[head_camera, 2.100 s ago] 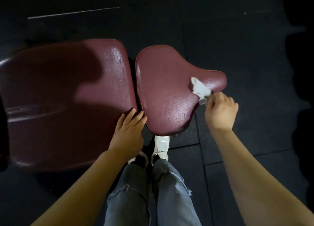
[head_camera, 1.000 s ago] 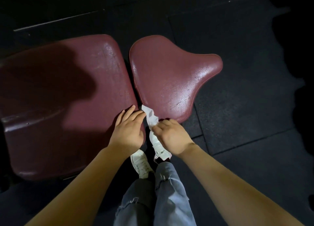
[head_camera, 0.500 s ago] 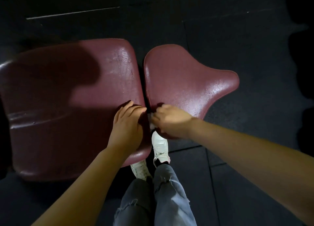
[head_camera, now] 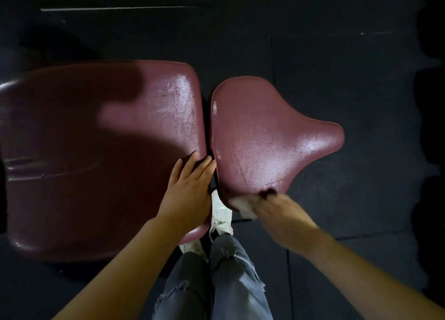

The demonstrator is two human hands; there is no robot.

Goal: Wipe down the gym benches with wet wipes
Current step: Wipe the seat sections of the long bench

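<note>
The right hand [head_camera: 277, 207] is motion-blurred at the near rim of the seat pad [head_camera: 260, 136], at about 5 o'clock from the pad's centre. Its fingers are curled around a crumpled white wet wipe [head_camera: 243, 205], which pokes out toward 9 o'clock of the knuckles and lies against the pad's lower edge. The left hand [head_camera: 190, 187] rests flat, fingers straight and close together, on the near right corner of the larger back pad [head_camera: 101, 156], fingertips pointing to 1 o'clock and reaching the narrow gap between the two pads.

Risks, as I judge them: the wipe is bunched into a small wad, so it may slip out of the grip on a fast stroke along the rounded rim and drop to the black rubber floor [head_camera: 337, 55], where it would pick up grit. A bunched wipe also covers a thin strip per pass, so the gap side and the underside of the rim could be skipped. The person's white sneaker [head_camera: 220, 215] stands just under that edge, at 6 o'clock of the gap, and could catch drips.

Both pads are maroon vinyl with a pebbled grain. The seat pad gleams with a wet sheen around its narrow nose at 3 o'clock; the back pad shines only near its right edge, and the rest lies in shadow.
</note>
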